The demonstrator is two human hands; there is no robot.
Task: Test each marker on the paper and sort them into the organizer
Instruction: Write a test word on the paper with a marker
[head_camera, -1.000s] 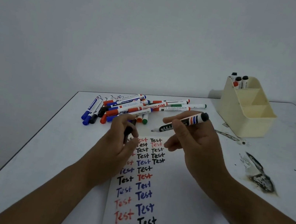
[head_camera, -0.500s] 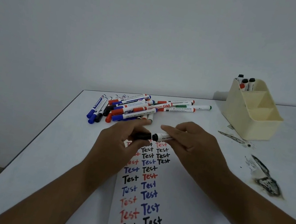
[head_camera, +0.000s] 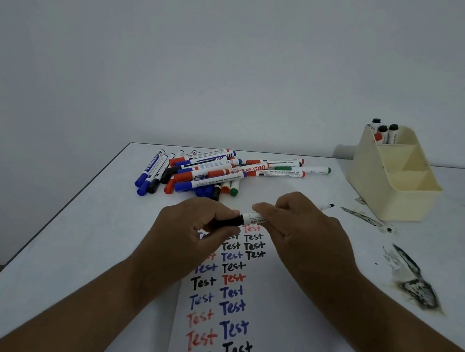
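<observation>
While our left hand (head_camera: pixel 202 225) pinches the black cap and right hand (head_camera: pixel 301 232) grips the whiteboard marker (head_camera: pixel 252 218), four markers fill the organizer (head_camera: pixel 391 182); the pile (head_camera: pixel 219 173) remains.

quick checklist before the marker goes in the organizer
1. Cap on marker: cannot tell; left hand grips the black cap against the barrel, seating unclear.
2. Right hand holds the barrel: ok.
3. Organizer upright, within view: ok.
4. Free compartments: ok; the two front ones look empty, the back one holds markers.
5. Path to organizer: ok; nothing stands between the hands and it, only stains on the table.
6. Paper shows test marks: ok.
</observation>
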